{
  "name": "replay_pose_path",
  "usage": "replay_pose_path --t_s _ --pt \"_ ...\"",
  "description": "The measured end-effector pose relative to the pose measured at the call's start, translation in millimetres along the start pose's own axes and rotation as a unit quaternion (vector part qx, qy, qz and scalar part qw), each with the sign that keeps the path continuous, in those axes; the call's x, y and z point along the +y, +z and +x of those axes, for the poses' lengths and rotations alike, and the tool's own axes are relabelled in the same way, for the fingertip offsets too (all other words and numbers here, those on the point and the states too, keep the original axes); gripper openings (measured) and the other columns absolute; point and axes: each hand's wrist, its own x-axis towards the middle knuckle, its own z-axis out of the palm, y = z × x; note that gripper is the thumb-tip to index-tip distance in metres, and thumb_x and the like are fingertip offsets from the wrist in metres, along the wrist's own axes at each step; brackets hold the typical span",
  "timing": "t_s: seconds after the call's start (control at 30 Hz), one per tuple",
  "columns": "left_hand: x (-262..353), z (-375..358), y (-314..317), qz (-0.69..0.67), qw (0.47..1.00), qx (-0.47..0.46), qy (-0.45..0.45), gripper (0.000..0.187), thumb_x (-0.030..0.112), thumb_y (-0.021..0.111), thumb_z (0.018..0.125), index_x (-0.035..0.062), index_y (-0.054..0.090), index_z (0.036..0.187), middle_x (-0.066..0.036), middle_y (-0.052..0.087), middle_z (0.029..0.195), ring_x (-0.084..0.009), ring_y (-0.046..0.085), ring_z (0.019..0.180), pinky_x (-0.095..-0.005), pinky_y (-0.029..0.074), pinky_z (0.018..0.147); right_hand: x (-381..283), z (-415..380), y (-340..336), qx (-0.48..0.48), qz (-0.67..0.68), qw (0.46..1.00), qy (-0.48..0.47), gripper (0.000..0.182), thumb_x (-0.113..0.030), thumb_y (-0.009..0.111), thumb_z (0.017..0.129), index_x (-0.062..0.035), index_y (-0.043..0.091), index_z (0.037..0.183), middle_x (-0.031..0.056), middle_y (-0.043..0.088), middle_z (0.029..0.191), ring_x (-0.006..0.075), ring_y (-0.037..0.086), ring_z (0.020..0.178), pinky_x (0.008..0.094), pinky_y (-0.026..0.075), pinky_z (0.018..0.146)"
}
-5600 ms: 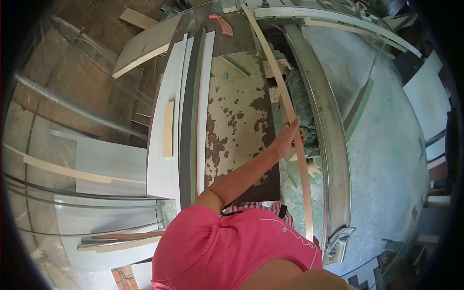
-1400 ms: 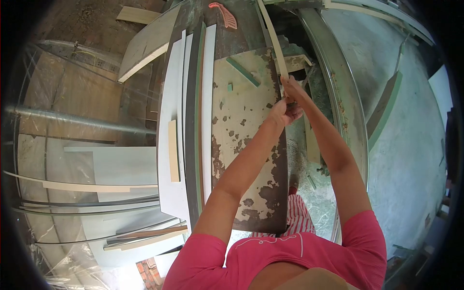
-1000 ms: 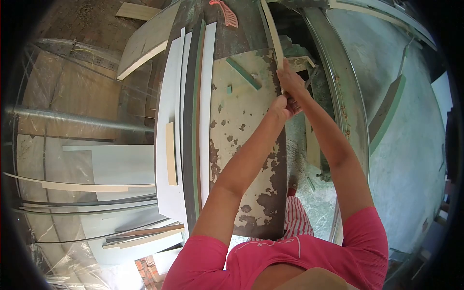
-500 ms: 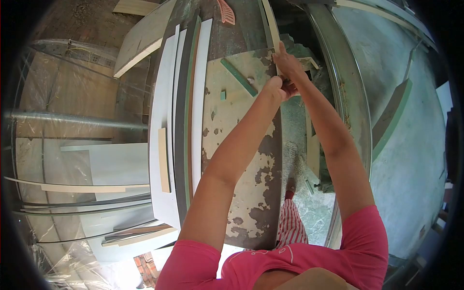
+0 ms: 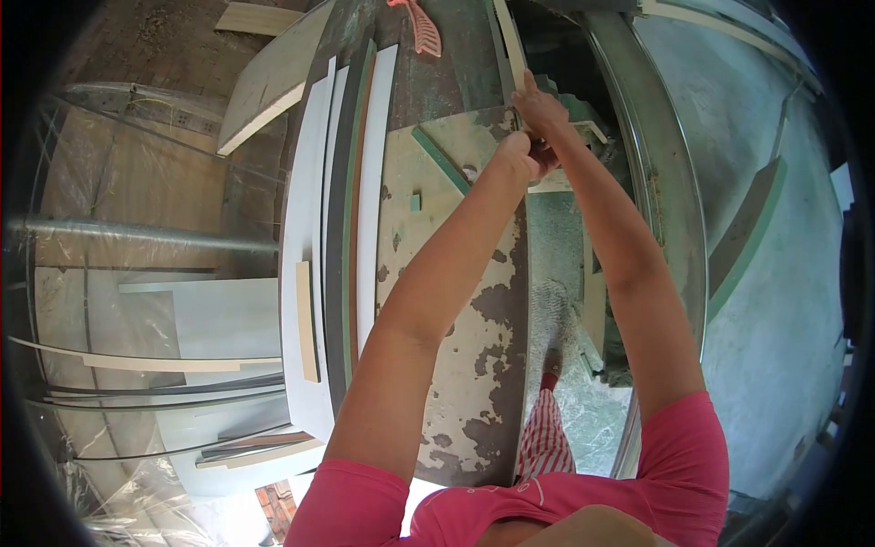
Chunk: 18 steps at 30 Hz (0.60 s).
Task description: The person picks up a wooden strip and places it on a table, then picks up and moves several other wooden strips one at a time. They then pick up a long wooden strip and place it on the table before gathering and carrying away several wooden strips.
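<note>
A long, narrow, pale wooden strip (image 5: 509, 41) runs along the right edge of the worn table (image 5: 447, 415), away from me. My right hand (image 5: 541, 111) is closed around its near part, with the index finger stretched along it. Just nearer and to the left, my left hand (image 5: 526, 157) is closed at the table edge, fingers curled under; whatever lies in its grasp is hidden. On the peeling tabletop, left of my hands, lie a green-edged strip (image 5: 439, 159) and a small green block (image 5: 416, 202).
Long white and dark boards (image 5: 310, 214) lie along the table's left side, with a short wooden piece (image 5: 307, 319) on them. An orange, comb-like piece (image 5: 425, 29) lies at the far end. A metal rail (image 5: 652, 155) stands at right. Plastic-covered panels (image 5: 137, 173) fill the left.
Both hands have moved slightly farther away along the table edge, still close together. The camera view has shifted a little, so the tabletop pieces appear lower and further left.
</note>
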Motion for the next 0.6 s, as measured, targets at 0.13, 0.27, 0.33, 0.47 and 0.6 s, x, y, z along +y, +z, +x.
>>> replay_pose_path --t_s 0.13,0.27,0.33,0.47,0.6 --pt "3 -18 14 0.050 0.997 0.003 0.053 0.028 0.022 0.034 0.095 -0.0018 0.047 0.102 -0.016 0.056 0.099 -0.0291 0.059 0.089 -0.0458 0.050 0.081 -1 13 1 -0.013 -0.006 1.000 0.004 0.068 -0.047 0.036 0.086 -0.0164 0.011 0.141 0.0219 0.055 0.114 0.0386 0.052 0.105 0.0455 0.040 0.089" --pt "15 -27 24 0.102 0.991 0.064 0.050 0.047 0.037 0.037 0.094 -0.0045 0.034 0.116 -0.019 0.044 0.108 -0.0326 0.052 0.098 -0.0498 0.046 0.085 0 24 2 -0.001 0.001 1.000 -0.009 0.068 -0.047 0.036 0.086 -0.0134 0.013 0.141 0.0216 0.055 0.113 0.0379 0.053 0.105 0.0444 0.040 0.088" --pt "21 -26 25 0.102 0.990 0.076 0.059 0.054 0.041 0.037 0.093 -0.0050 0.029 0.119 -0.019 0.041 0.108 -0.0336 0.049 0.099 -0.0513 0.045 0.085 -1 27 1 0.000 0.001 1.000 -0.012 0.069 -0.047 0.036 0.086 -0.0128 0.013 0.141 0.0213 0.055 0.113 0.0377 0.053 0.104 0.0441 0.040 0.088" --pt "26 -24 29 0.099 0.988 0.097 0.070 0.063 0.048 0.038 0.090 -0.0052 0.025 0.122 -0.017 0.037 0.103 -0.0350 0.046 0.099 -0.0541 0.043 0.085 -6 33 0 -0.006 -0.025 1.000 0.008 0.063 -0.045 0.036 0.087 -0.0171 0.016 0.140 0.0189 0.055 0.115 0.0356 0.054 0.104 0.0443 0.042 0.087" --pt "27 -24 28 0.107 0.988 0.074 0.086 0.062 0.048 0.038 0.090 -0.0028 0.025 0.124 -0.018 0.037 0.107 -0.0355 0.045 0.099 -0.0546 0.043 0.085 -5 39 -1 -0.005 -0.039 0.999 0.004 0.066 -0.045 0.035 0.086 -0.0151 0.013 0.142 0.0186 0.053 0.118 0.0372 0.051 0.107 0.0437 0.040 0.089"
